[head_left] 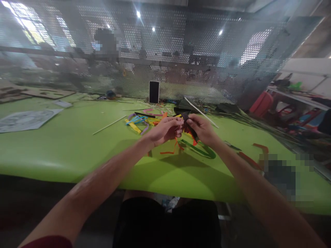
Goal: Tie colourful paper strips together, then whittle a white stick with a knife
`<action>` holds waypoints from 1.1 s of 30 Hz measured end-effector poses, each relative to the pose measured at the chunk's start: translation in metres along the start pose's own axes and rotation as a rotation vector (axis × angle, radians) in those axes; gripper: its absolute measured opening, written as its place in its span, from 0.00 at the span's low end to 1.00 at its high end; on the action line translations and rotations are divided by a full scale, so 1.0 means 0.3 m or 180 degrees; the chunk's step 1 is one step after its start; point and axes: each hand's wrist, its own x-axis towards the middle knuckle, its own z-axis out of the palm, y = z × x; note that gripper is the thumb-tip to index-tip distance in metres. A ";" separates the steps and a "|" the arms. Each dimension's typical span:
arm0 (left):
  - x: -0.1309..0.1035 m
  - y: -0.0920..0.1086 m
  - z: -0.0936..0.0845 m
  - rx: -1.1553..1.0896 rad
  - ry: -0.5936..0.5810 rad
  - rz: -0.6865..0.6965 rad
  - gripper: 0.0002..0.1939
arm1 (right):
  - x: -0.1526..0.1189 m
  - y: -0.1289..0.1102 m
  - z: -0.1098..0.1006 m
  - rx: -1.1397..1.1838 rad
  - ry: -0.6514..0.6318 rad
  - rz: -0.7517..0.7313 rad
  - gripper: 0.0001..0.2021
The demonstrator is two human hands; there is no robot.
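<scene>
My right hand is closed on a dark strip that hangs down below its fingers. Right beside it, my left hand has its fingers pinched together at the strip's left side; what lies between those fingertips is too small to make out. Both hands are raised over the green table. Under and around them are orange strips, a green looped strip, and, to the left, a yellow strip with blue and purple ones.
A phone stands upright against the perforated metal screen. Thin sticks lie on the green table. Printed paper is at the left; dark strips and a red chair are at the right.
</scene>
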 end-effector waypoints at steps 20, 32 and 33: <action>0.001 -0.001 -0.009 0.0102 0.0045 0.0027 0.05 | -0.001 -0.007 -0.013 -0.0203 -0.0053 -0.0108 0.21; 0.005 -0.003 -0.014 0.0123 0.0057 0.0015 0.05 | -0.008 -0.003 -0.012 0.0012 -0.0211 -0.0065 0.17; 0.005 -0.004 -0.014 0.0120 0.0050 0.0021 0.05 | -0.009 0.000 -0.012 0.0007 -0.0222 -0.0038 0.17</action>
